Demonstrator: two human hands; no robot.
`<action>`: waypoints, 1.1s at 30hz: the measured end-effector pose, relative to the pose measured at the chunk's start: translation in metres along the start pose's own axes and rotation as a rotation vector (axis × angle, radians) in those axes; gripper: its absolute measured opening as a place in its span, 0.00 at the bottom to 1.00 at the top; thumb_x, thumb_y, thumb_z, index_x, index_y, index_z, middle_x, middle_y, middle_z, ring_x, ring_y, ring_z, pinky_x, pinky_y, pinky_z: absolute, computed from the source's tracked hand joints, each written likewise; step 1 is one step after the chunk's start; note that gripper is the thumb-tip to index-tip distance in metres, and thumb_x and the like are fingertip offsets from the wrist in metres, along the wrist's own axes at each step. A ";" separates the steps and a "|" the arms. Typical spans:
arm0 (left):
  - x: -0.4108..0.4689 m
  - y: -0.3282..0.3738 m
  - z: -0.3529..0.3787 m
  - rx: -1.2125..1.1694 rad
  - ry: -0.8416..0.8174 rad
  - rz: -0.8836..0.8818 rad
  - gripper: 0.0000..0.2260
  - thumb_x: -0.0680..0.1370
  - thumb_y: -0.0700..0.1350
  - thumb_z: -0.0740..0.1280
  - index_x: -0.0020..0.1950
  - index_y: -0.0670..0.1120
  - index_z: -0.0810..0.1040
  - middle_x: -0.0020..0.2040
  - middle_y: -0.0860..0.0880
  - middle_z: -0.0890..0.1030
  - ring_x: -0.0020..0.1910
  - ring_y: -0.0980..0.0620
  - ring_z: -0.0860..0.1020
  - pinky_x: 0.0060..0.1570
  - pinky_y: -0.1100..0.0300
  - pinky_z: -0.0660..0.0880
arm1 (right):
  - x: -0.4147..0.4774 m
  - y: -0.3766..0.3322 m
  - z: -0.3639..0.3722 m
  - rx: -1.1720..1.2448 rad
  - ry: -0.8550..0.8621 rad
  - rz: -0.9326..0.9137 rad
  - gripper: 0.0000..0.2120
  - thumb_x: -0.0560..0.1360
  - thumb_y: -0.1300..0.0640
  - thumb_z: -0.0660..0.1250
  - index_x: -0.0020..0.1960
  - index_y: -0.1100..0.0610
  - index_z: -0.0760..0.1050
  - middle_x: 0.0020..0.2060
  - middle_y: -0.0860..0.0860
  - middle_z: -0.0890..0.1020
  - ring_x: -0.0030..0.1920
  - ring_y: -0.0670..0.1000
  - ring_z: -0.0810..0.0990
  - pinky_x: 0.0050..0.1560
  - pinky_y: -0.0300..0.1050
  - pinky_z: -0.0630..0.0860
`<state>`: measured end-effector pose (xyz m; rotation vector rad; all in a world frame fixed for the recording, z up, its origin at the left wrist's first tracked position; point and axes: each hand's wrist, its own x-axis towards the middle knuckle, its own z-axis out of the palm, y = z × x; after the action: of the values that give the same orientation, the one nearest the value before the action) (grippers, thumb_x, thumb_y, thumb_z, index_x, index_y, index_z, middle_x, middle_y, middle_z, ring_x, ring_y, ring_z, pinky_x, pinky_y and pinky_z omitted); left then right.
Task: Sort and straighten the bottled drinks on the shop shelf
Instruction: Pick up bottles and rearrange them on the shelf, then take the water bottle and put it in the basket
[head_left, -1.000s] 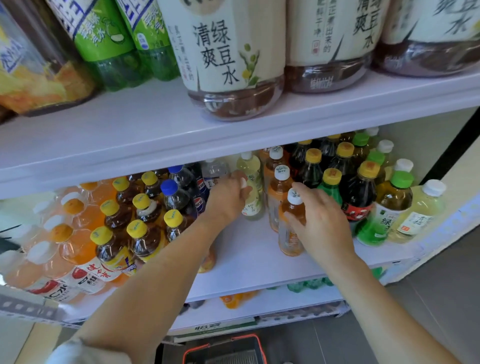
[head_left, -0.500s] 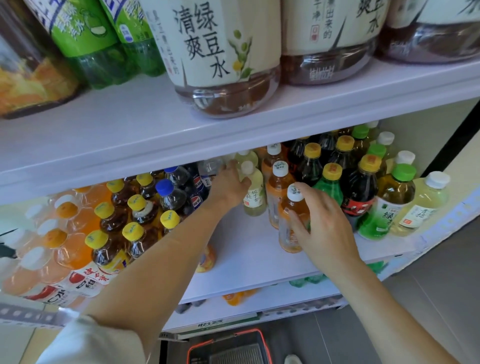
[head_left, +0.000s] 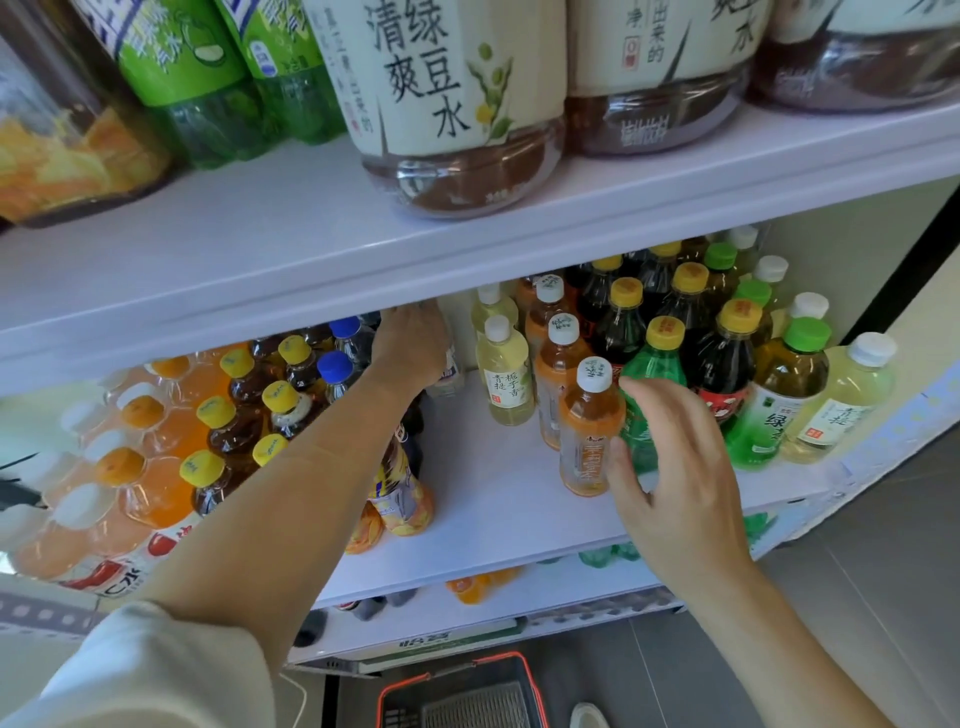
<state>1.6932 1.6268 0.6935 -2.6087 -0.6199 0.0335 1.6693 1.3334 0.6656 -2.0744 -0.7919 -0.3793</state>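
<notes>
Head view: sorting looks half done, rows ragged; left hand (head_left: 410, 340) at 11 o'clock grips a clear bottle (head_left: 450, 370), right hand (head_left: 675, 483) at 4 o'clock spreads loose fingers beside the amber tea bottle (head_left: 589, 431).

- Left forearm (head_left: 291, 483) bare, stretched up and forward from lower left, pale sleeve (head_left: 145, 670) bunched at the elbow.
- Left hand (head_left: 410, 345) reaches far in, back of hand to the camera, wrist about straight.
- Its fingers curl forward and are mostly hidden; a grip cannot be confirmed.
- Right forearm (head_left: 769, 639) bare, comes in from lower right, angled up and left.
- Right hand (head_left: 675, 467) palm down, fingers spread and loosely bent, thumb (head_left: 621, 467) splayed out to the left, clasping nothing.
</notes>
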 end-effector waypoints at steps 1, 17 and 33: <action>0.001 -0.003 -0.001 -0.022 -0.015 -0.001 0.17 0.79 0.43 0.63 0.66 0.38 0.71 0.63 0.39 0.72 0.64 0.40 0.70 0.65 0.48 0.67 | -0.002 -0.001 -0.001 0.009 -0.004 -0.003 0.21 0.75 0.64 0.67 0.68 0.61 0.72 0.63 0.58 0.74 0.63 0.57 0.73 0.63 0.31 0.63; -0.144 -0.027 -0.067 -0.860 0.303 -0.066 0.08 0.74 0.53 0.61 0.44 0.49 0.76 0.36 0.53 0.79 0.36 0.48 0.77 0.33 0.55 0.69 | -0.039 -0.024 0.023 0.469 -0.558 0.389 0.30 0.71 0.37 0.70 0.70 0.39 0.65 0.65 0.37 0.71 0.65 0.36 0.68 0.65 0.44 0.69; -0.211 -0.062 -0.079 -1.905 0.187 -0.375 0.08 0.73 0.50 0.65 0.34 0.51 0.77 0.36 0.46 0.73 0.37 0.47 0.71 0.39 0.52 0.68 | -0.040 -0.097 -0.005 1.085 -0.832 0.408 0.16 0.67 0.44 0.70 0.51 0.51 0.82 0.48 0.52 0.86 0.49 0.47 0.84 0.44 0.31 0.76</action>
<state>1.4876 1.5512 0.7745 -3.8752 -1.5306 -1.6315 1.5755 1.3552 0.7078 -1.2109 -0.7378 1.0021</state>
